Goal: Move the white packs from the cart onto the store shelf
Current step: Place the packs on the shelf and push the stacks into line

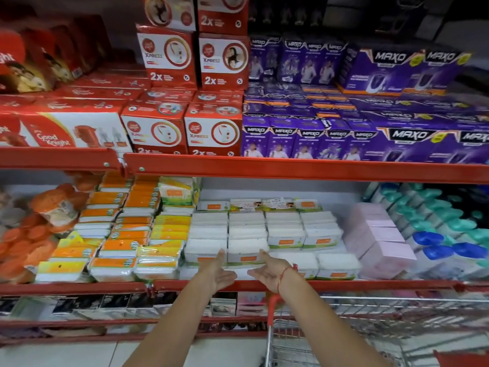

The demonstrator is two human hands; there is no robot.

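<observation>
Flanking white packs (227,250) — hands (219,271) (267,271) open, empty

The cart (370,329) was cut off by the lower and right edges, and its wire basket was too blurred to show whether any packs lay inside. The forearms left the picture at the bottom edge. The right hand (270,271) and left hand (218,271) covered parts of the front white packs (247,250), hiding most of their orange labels. Print on those labels was too small to read. The red boxes (26,62) at far left were blurred and cropped by the edge. Dark goods above the purple boxes (397,64) were too dim to identify. Items on the lowest shelf (105,307) were smeared beyond recognition.
</observation>
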